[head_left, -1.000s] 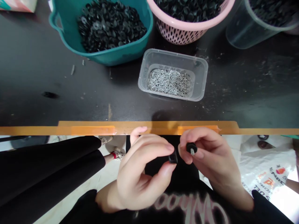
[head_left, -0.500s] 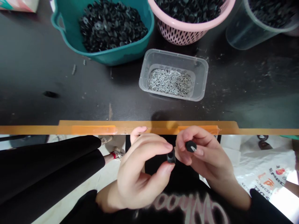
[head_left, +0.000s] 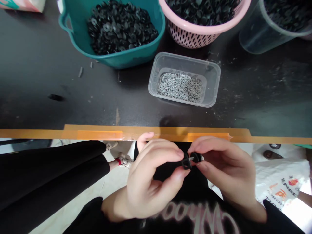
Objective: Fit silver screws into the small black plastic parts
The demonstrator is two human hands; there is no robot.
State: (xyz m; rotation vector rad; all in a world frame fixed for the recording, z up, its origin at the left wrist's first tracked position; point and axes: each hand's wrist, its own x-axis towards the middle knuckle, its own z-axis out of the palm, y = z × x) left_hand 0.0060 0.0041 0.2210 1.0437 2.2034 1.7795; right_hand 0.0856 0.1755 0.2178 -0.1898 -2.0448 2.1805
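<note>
My left hand (head_left: 153, 178) pinches a small black plastic piece (head_left: 186, 163), which has an opening in its side, between thumb and fingertips. Close on its right, my right hand (head_left: 229, 165) grips a small round black cap (head_left: 196, 157) with thumb and fingers. A thin silver screw (head_left: 191, 159) runs out of the cap towards the black piece, its tip meeting that piece or nearly so; which one I cannot tell. Both hands are in front of the table edge, over my lap. Beyond them a clear plastic box (head_left: 215, 81) holds many silver screws (head_left: 180, 87).
Behind the box stand a teal tub (head_left: 122, 61) of black washers, a pink basket (head_left: 192, 35) of black parts and a clear container (head_left: 253, 39) of small black pieces. Orange tape (head_left: 170, 131) lines the table edge. Another person's legs (head_left: 53, 172) are at left, a white bag (head_left: 280, 182) at right.
My right hand has turned the cap and its screw sideways and brought them left against or close to the black piece. The screw's shaft now shows between the two parts.
</note>
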